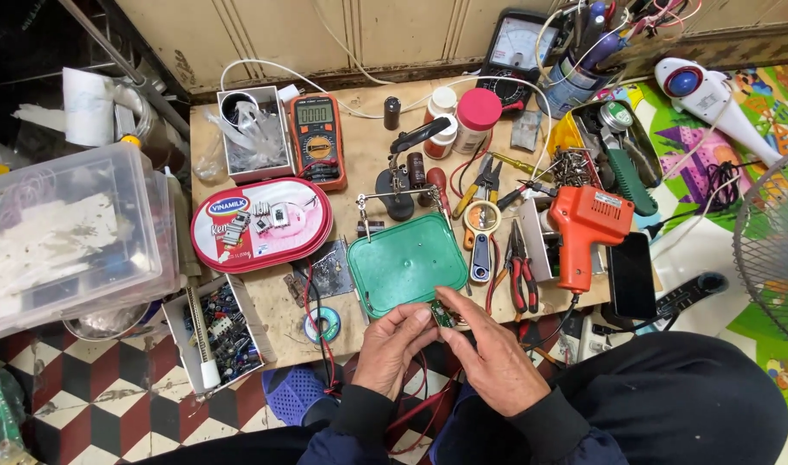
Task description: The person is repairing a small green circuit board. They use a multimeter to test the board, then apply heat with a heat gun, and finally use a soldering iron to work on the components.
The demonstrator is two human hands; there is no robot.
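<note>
My left hand point(392, 349) and my right hand point(489, 353) meet just below a green plastic lid point(407, 263) on the low wooden workbench point(359, 146). Both pinch a small green circuit board point(443, 315) between their fingertips, the left from the left side, the right over its top and right edge. Red wires point(321, 323) run down past my left wrist. Dark sleeves cover both forearms.
An orange multimeter point(316, 138), a red oval tin lid point(260, 226) with small parts, a helping-hands stand point(400, 185), pliers point(519, 275), an orange soldering gun point(583, 228), a black phone point(631, 275), a parts tray point(220, 331), clear bins point(67, 232) and a fan point(773, 250) surround the bench.
</note>
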